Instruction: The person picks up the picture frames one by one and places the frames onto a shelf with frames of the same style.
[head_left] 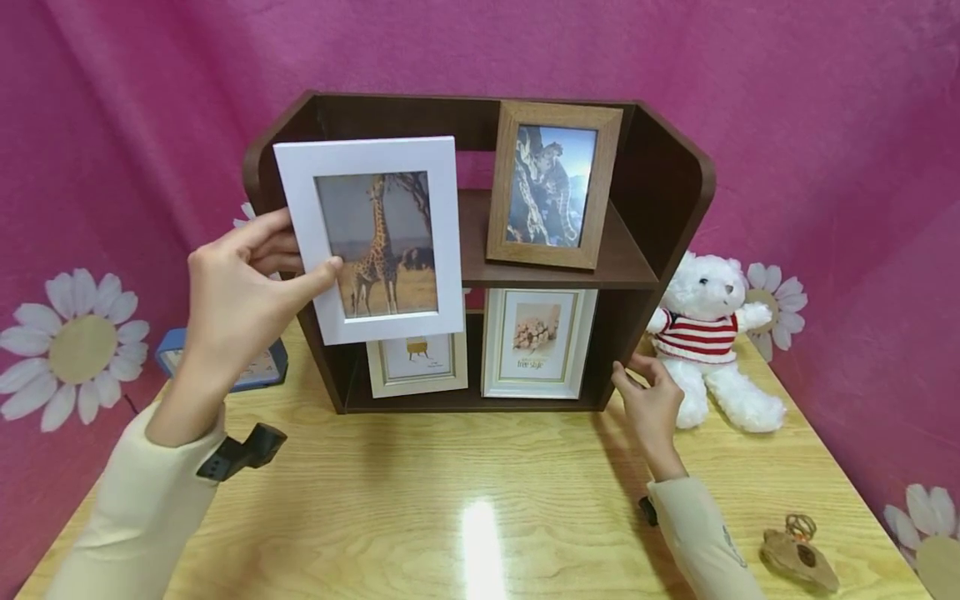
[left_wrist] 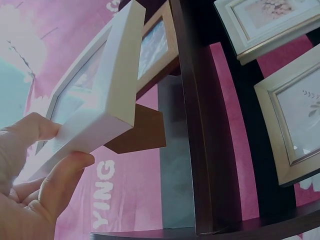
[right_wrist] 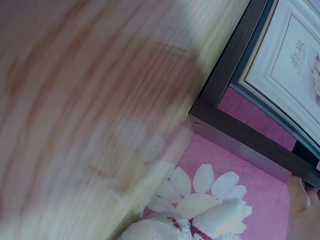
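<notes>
A white picture frame (head_left: 375, 333) with a giraffe photo is pinched at its left edge by my left hand (head_left: 243, 287), thumb in front and fingers behind. It is held in front of the upper left of a dark brown shelf (head_left: 648, 275). The left wrist view shows its thick side and a brown stand (left_wrist: 142, 131) behind it. My right hand (head_left: 651, 404) holds the shelf's right side panel low down; in the right wrist view only part of that hand (right_wrist: 302, 212) shows. A wooden picture frame (head_left: 551, 257) with a leopard-like animal stands on the upper right.
Two pale frames, one left (head_left: 420, 386) partly hidden and one right (head_left: 536, 387), stand on the lower shelf. A white teddy bear (head_left: 701, 333) sits at the right. A blue object (head_left: 262, 367) is behind my left arm. A brown trinket (head_left: 798, 557) lies on the wooden table (head_left: 390, 517).
</notes>
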